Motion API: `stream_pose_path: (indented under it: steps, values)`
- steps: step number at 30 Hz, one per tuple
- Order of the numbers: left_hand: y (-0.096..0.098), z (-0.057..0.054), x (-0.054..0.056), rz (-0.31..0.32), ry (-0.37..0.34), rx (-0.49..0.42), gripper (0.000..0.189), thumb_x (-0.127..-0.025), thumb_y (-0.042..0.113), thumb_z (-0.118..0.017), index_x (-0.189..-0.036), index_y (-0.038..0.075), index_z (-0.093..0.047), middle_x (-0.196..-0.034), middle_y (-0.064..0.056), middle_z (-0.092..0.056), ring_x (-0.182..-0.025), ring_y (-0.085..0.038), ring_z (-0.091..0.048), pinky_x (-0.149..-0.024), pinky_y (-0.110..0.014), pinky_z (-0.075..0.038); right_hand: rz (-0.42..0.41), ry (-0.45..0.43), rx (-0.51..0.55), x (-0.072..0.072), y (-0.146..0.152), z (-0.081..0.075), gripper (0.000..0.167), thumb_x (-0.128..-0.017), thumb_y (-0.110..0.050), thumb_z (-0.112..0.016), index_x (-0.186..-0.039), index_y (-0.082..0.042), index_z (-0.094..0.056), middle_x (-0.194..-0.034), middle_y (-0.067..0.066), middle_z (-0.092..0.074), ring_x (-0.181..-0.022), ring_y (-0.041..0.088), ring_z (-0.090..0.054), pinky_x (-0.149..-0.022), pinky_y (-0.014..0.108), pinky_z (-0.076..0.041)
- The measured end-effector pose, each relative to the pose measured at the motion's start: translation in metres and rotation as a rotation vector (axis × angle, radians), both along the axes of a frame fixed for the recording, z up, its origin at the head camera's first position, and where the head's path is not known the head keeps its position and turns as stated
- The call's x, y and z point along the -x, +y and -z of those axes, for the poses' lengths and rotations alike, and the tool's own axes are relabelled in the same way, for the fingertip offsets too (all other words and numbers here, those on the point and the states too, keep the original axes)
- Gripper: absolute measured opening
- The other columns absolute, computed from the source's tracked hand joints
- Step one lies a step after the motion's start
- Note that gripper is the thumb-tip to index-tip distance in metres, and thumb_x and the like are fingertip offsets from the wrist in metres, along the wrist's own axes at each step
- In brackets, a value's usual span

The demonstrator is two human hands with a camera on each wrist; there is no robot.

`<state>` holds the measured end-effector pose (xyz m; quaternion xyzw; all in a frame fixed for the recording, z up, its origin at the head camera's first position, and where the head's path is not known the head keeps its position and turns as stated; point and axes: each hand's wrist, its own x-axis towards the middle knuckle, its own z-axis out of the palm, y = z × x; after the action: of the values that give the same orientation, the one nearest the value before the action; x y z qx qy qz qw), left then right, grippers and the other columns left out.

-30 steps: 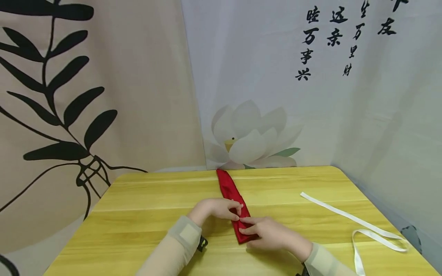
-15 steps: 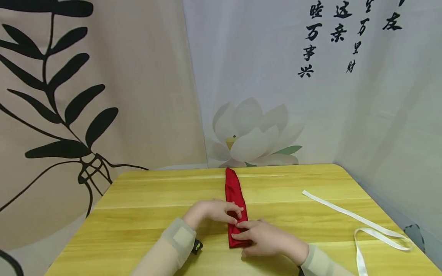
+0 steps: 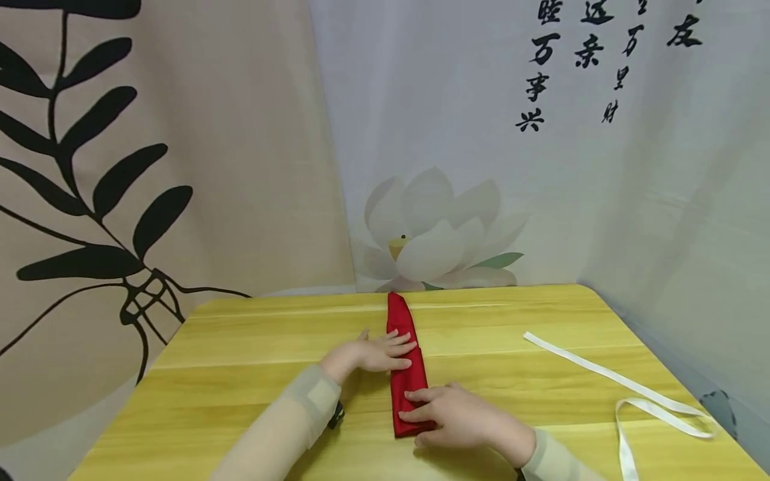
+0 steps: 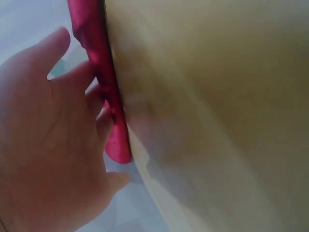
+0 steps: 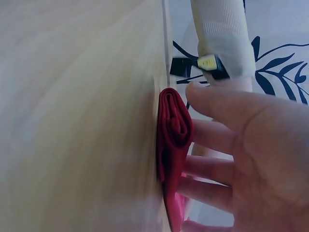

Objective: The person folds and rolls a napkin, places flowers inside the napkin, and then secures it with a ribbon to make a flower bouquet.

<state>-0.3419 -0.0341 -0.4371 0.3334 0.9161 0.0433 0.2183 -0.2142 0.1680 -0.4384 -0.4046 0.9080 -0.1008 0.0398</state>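
A rolled, flattened strip of shiny red cloth (image 3: 406,384) lies lengthwise on the table, narrowing toward the far edge. In the right wrist view, the near end of the red cloth (image 5: 174,121) shows several coiled layers. My left hand (image 3: 375,354) has its fingers spread over the middle of the strip, coming from the left. Seen from the left wrist, the fingers of the left hand (image 4: 58,130) lie along the cloth. My right hand (image 3: 457,417) rests its extended fingertips on the near end. From the right wrist, the right hand (image 5: 260,145) touches the roll's side without gripping it.
A white ribbon (image 3: 607,374) lies in a loose bend on the right side of the wood-grain table (image 3: 271,347). Behind the table hangs a cloth backdrop (image 3: 259,153) with a printed plant, flower and writing. Each wrist carries a dark strapped device.
My left hand has moved from curled fingers near the right hand to spread fingers farther up the strip. The red cloth has turned straighter and shifted slightly left. The right hand followed it slightly nearer.
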Motion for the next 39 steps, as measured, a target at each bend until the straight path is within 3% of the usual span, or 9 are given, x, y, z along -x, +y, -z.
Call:
stream_pose_path:
  steps: [8, 14, 21, 29, 35, 39]
  values:
    - [0.000, 0.005, 0.033, -0.095, 0.018, 0.039, 0.066, -0.099, 0.059, -0.032, -0.156, 0.030, -0.016, -0.162, 0.006, -0.007, -0.147, -0.019, -0.002, -0.111, -0.059, 0.002, -0.018, 0.004, 0.003, -0.005, -0.008, 0.000, 0.042, -0.092, -0.046, -0.062, -0.131, -0.031, -0.062, -0.140, -0.002, -0.052, -0.126, 0.015, -0.050, -0.090, 0.044, -0.043]
    - [0.000, 0.003, 0.045, -0.139, -0.015, 0.002, 0.066, -0.100, 0.057, -0.034, -0.156, 0.026, -0.017, -0.162, 0.002, -0.006, -0.148, -0.021, -0.003, -0.112, -0.058, 0.000, -0.047, 0.037, 0.011, -0.008, -0.011, 0.000, 0.041, -0.092, -0.044, -0.063, -0.130, -0.030, -0.063, -0.139, 0.000, -0.053, -0.124, 0.016, -0.051, -0.088, 0.038, -0.044]
    - [0.009, 0.000, 0.052, -0.138, 0.002, 0.046, 0.065, -0.101, 0.056, -0.032, -0.156, 0.027, -0.014, -0.162, 0.003, -0.004, -0.148, -0.021, -0.002, -0.112, -0.059, 0.000, -0.060, 0.043, 0.029, -0.007, -0.009, -0.001, 0.039, -0.092, -0.041, -0.064, -0.128, -0.028, -0.065, -0.138, 0.002, -0.054, -0.122, 0.016, -0.053, -0.089, 0.040, -0.046]
    - [0.018, 0.005, 0.052, -0.152, 0.034, 0.074, 0.066, -0.100, 0.055, -0.037, -0.156, 0.029, -0.015, -0.162, 0.005, -0.007, -0.147, -0.020, -0.005, -0.112, -0.059, -0.003, -0.060, 0.006, 0.016, -0.005, -0.006, -0.003, 0.037, -0.093, -0.036, -0.064, -0.129, -0.025, -0.064, -0.139, 0.004, -0.053, -0.124, 0.017, -0.052, -0.098, 0.033, -0.044]
    - [0.023, 0.019, 0.062, -0.125, 0.049, 0.052, 0.068, -0.099, 0.059, -0.036, -0.156, 0.031, -0.014, -0.162, 0.005, -0.005, -0.147, -0.021, -0.004, -0.111, -0.061, -0.002, -0.067, 0.018, 0.006, -0.004, -0.002, -0.004, 0.034, -0.093, -0.036, -0.064, -0.126, -0.027, -0.066, -0.136, 0.003, -0.056, -0.122, 0.015, -0.053, -0.097, 0.032, -0.044]
    - [0.025, 0.017, 0.060, -0.125, 0.052, 0.038, 0.067, -0.099, 0.056, -0.038, -0.156, 0.029, -0.016, -0.162, 0.004, -0.008, -0.147, -0.022, -0.005, -0.111, -0.060, -0.003, -0.077, 0.019, 0.019, -0.001, 0.001, -0.002, 0.034, -0.092, -0.035, -0.065, -0.125, -0.027, -0.067, -0.134, 0.002, -0.057, -0.122, 0.015, -0.053, -0.097, 0.032, -0.044]
